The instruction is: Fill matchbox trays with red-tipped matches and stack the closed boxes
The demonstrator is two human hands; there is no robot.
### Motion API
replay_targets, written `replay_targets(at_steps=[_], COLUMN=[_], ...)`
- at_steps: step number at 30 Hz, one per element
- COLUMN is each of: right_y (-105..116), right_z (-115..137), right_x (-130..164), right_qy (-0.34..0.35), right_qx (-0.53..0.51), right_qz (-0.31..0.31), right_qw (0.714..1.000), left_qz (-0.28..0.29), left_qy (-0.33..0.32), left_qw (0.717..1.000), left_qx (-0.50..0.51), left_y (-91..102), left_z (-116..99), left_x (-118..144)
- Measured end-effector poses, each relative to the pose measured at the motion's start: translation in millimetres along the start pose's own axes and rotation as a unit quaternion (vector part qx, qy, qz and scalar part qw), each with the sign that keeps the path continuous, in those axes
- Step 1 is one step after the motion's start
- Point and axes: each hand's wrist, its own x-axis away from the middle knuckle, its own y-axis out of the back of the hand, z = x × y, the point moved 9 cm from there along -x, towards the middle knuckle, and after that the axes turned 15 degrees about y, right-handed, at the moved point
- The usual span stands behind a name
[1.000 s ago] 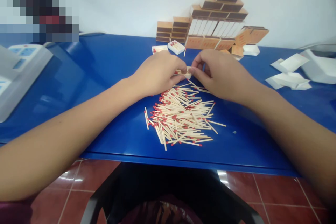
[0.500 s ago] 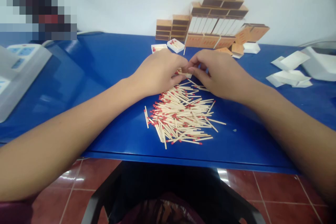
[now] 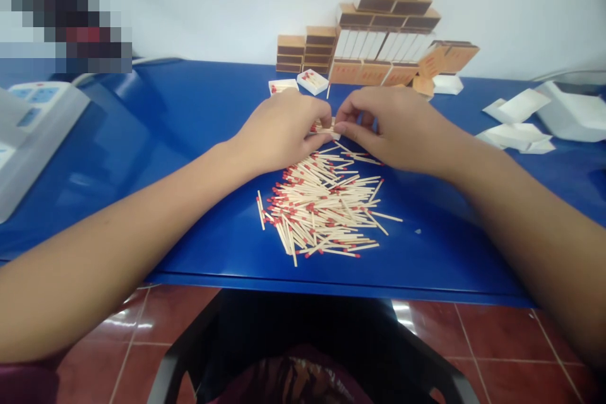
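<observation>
My left hand (image 3: 283,129) is closed on the left end of a small white matchbox tray (image 3: 336,136) with red-tipped matches lying in it. At the tray's right end, the thumb and fingertips of my right hand (image 3: 391,129) are curled in and hold its edge. Part of the tray is hidden behind my fingers. Just below both hands spreads a loose heap of matches (image 3: 326,202), most red heads toward the left. Two more white trays with matches, one flat (image 3: 313,82) and one partly behind my left hand (image 3: 283,84), lie beyond.
Stacked matchboxes (image 3: 383,19) stand against the wall, with leaning boxes at their right. Folded white paper pieces (image 3: 516,123) lie at the right beside a white container (image 3: 575,113). A white device (image 3: 40,132) sits on the blue table (image 3: 165,214) at the left.
My right fingertips have drawn slightly apart from my left fingers, showing more of the tray between them. The whole view has shifted a little.
</observation>
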Motion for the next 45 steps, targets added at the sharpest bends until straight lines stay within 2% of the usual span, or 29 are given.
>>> replay_targets(at_steps=[5, 13, 23, 35, 40, 45], right_y=[12, -3, -5, -4, -1, 4], right_z=[-5, -28, -33, -41, -38, -41], right_x=[3, 9, 11, 23, 18, 16], right_qy=[-0.009, -0.015, -0.044, -0.069, -0.051, -0.074], right_qx=[0.014, 0.042, 0.035, 0.021, -0.009, -0.034], right_qz=[-0.013, 0.049, 0.067, 0.130, 0.112, 0.090], right_qw=[1.000, 0.998, 0.996, 0.989, 0.992, 0.993], left_qz=[0.003, 0.001, 0.007, 0.002, 0.006, 0.013], left_qy=[0.007, -0.001, 0.000, -0.010, -0.010, -0.022], left_qw=[1.000, 1.000, 1.000, 1.000, 1.000, 1.000], left_qx=[-0.002, 0.007, 0.003, 0.004, 0.000, 0.007], left_y=[-1.6, -3.5, -4.6, -4.8, -5.2, -5.9], left_z=[1, 2, 0, 0, 0, -1], left_x=[0, 0, 0, 1, 2, 1])
